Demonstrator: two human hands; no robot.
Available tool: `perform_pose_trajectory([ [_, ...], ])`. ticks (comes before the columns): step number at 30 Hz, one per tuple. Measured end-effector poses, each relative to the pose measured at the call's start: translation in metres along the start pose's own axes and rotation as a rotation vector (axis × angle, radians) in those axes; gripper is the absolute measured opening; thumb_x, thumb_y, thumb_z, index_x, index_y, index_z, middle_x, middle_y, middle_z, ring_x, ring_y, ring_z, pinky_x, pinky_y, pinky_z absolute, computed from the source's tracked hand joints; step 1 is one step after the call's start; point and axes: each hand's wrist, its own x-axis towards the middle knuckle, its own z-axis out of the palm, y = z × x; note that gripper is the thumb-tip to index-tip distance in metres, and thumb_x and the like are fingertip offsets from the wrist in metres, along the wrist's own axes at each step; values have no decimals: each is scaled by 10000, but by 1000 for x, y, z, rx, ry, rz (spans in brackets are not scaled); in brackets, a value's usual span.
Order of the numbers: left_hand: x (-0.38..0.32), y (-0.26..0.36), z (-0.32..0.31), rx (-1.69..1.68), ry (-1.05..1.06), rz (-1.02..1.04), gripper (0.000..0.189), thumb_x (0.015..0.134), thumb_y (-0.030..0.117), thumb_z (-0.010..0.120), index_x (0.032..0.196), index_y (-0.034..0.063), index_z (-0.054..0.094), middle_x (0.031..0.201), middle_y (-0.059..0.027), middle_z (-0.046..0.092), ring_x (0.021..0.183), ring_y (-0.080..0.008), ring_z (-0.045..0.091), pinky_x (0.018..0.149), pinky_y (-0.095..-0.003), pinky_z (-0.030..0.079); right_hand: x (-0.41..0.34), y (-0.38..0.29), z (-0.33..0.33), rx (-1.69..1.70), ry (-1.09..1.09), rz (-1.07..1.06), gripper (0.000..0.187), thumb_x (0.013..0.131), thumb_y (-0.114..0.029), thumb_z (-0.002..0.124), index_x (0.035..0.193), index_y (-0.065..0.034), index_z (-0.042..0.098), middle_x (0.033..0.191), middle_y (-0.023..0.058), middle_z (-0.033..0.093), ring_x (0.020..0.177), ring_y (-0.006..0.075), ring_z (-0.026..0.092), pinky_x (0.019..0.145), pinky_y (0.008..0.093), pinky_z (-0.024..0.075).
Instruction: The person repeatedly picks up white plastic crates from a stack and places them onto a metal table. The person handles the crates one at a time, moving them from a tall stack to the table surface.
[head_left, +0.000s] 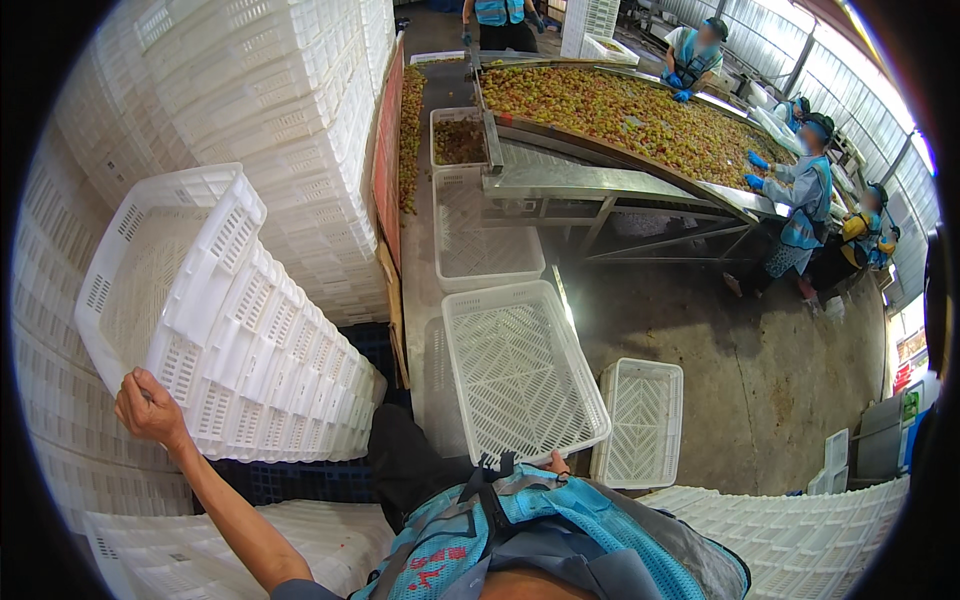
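My left hand (150, 409) is closed around the near corner of the topmost white plastic crate (161, 262). That crate tops a tall nested stack of slotted crates (262, 367) at my left. Right in front of my body, a single white crate (525, 367) tilts over the conveyor with its slatted floor showing. My right hand (557, 463) grips the near rim of this crate; only its fingers show, and my blue mesh vest hides the rest. Another white crate (487, 225) lies just beyond, behind a crate holding brownish grape clusters (459, 142).
A metal-framed sorting table (622, 120) covered in grapes runs across the back. Several people (806, 180) in blue vests stand around it. High crate stacks (255, 112) wall off the left. A white crate (641, 424) rests on the floor at right; more stacks (795, 525) stand close behind it.
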Motion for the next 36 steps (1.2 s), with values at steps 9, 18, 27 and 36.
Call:
perform_pose_trajectory([
  [9, -3, -3, 1, 17, -20, -6, 236, 956, 171, 553, 770, 34, 604, 644, -59, 558, 611, -252, 547, 624, -369, 433, -16, -4, 3, -10, -56, -61, 828, 874, -536, 608, 1440, -10, 309, 1365, 261, 468, 1228, 399, 497, 1048, 533, 421],
  [18, -7, -8, 2, 19, -45, -12, 244, 963, 180, 545, 771, 42, 605, 647, -51, 562, 618, -245, 552, 630, -368, 430, -39, -25, 38, -155, 227, 4, 733, 942, -507, 502, 1409, 36, 349, 1317, 276, 506, 1159, 405, 550, 997, 526, 459],
  [27, -4, -3, 1, 13, -35, -11, 241, 963, 187, 546, 776, 46, 605, 646, -47, 557, 620, -243, 550, 640, -363, 436, -10, -1, 8, -67, 111, -69, 722, 953, -493, 486, 1406, 49, 337, 1319, 277, 502, 1170, 401, 545, 996, 505, 465],
  [36, -6, -6, 2, 12, -26, -6, 235, 958, 185, 553, 776, 45, 603, 644, -52, 552, 619, -247, 548, 635, -364, 434, -43, -26, 40, -135, 98, -11, 698, 969, -481, 461, 1416, 38, 327, 1340, 245, 497, 1169, 390, 550, 1005, 501, 463],
])
